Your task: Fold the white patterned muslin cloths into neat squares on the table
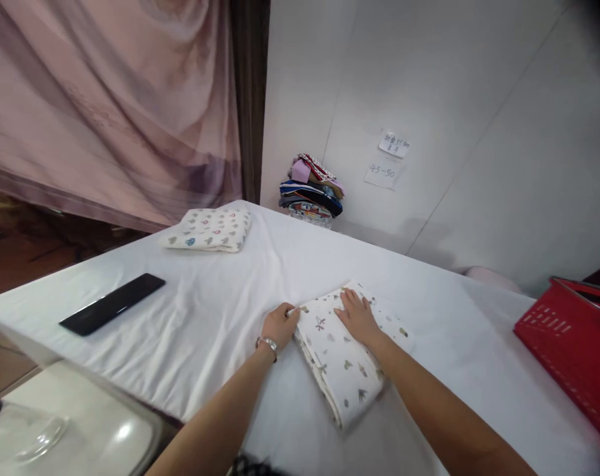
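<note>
A white cloth printed with small grey and green motifs lies folded in layers on the white-covered table. My left hand pinches its far left corner, thumb and fingers closed on the edge; a silvery band circles that wrist. Flat on the cloth's upper part rests my right hand, fingers stretched out and slightly apart. Beyond my right hand a patterned flap of the same fabric extends to the right. Another folded cloth, white with mushroom-like prints, sits at the table's far left corner.
On the table's left lies a dark flat object. A red plastic basket stands at the right edge. Behind the table rises a stack of folded fabrics by the wall. A glass is at lower left, and a pink curtain hangs behind.
</note>
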A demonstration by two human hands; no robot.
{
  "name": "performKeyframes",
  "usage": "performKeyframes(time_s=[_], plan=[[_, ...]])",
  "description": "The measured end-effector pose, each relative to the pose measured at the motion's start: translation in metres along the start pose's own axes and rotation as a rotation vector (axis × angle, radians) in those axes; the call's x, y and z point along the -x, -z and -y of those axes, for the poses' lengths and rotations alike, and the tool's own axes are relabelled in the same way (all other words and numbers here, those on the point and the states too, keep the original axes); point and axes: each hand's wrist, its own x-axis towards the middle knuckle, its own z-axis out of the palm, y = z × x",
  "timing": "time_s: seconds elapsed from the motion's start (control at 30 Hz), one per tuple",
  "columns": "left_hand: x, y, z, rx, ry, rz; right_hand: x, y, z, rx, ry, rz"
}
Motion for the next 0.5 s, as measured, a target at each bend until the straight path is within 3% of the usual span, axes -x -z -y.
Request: performKeyframes(time_s=[0.2, 0.4, 0.5], plan=[[0.000, -0.001, -0.001, -0.021, 0.023, -0.009, 0.004, 0.003, 0.020, -0.057, -0.061, 0.086], [-0.001, -0.002, 0.001, -0.015, 0.001, -0.025, 0.013, -0.006, 0.055, -0.057, 0.076, 0.057], [-0.002, -0.003, 0.002, -0.014, 0.000, -0.025, 0.016, -0.008, 0.063, -0.049, 0.067, 0.056]])
